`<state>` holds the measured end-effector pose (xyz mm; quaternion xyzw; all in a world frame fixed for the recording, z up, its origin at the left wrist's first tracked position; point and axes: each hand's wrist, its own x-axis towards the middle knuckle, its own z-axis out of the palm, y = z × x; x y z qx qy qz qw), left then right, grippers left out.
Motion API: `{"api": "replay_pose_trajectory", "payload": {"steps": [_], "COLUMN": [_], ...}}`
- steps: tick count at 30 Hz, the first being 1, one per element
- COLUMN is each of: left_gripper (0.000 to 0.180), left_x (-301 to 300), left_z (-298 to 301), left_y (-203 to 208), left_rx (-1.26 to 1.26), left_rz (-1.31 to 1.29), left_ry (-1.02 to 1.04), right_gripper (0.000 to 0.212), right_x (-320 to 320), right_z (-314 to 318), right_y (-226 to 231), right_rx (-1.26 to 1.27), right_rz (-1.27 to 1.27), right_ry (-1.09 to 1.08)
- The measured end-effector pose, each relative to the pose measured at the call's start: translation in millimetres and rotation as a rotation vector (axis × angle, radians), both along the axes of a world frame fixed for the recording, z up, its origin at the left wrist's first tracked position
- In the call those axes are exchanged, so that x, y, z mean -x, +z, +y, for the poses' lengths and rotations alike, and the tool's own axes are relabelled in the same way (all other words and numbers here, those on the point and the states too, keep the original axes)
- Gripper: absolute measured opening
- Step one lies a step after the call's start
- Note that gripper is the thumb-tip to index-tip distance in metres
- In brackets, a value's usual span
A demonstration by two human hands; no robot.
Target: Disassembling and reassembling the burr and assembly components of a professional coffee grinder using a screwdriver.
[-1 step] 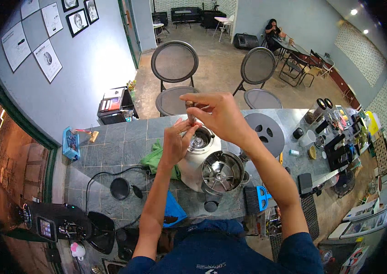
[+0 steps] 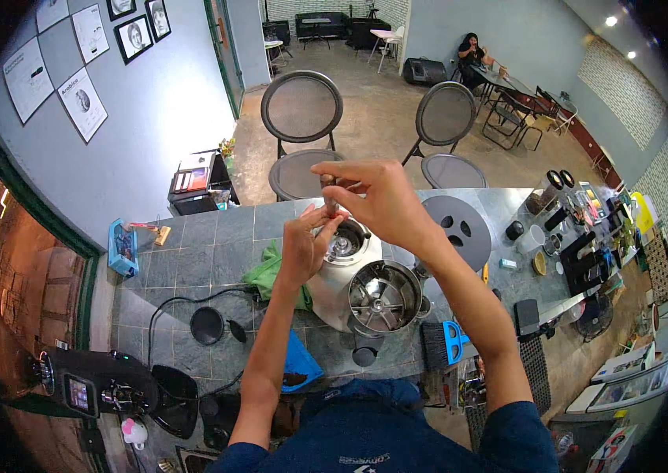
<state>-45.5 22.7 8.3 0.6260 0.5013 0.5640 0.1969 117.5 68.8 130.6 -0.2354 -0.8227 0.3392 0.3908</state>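
By the machine's [image 2: 327, 296] open top, near the counter's [image 2: 192, 268] far edge, a rod [image 2: 328, 183] is pinched by the right hand's [image 2: 385, 201] bent fingers; left-hand [image 2: 308, 240] fingers are curled at its lower end, their grip unclear.

The person wears a dark navy T-shirt [image 2: 428, 437] with short, plain sleeves [image 2: 519, 433] in matching navy; its chest bears a small pale print [image 2: 365, 463], apparently lettering above a star.
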Motion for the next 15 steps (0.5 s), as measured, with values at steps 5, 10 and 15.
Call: {"api": "replay_pose_trajectory", "payload": {"steps": [5,10,15], "left_gripper": [0.016,0.021,0.017], "left_x": [-1,6,3], "left_z": [0,7,3], "left_y": [1,-9,-2], "left_rx": [-0.007,-0.038,0.122], "left_rz": [-0.037,0.041,-0.090], "left_ry": [0.029,0.056,0.047], "right_gripper": [0.031,0.034,0.033], "right_x": [5,10,12], "right_z": [3,18,19], "right_y": [4,13,22], "right_rx": [-0.153,-0.265,-0.357], "right_rz": [-0.038,-0.220,-0.285], "right_ry": [-0.036,-0.134,-0.132]}}
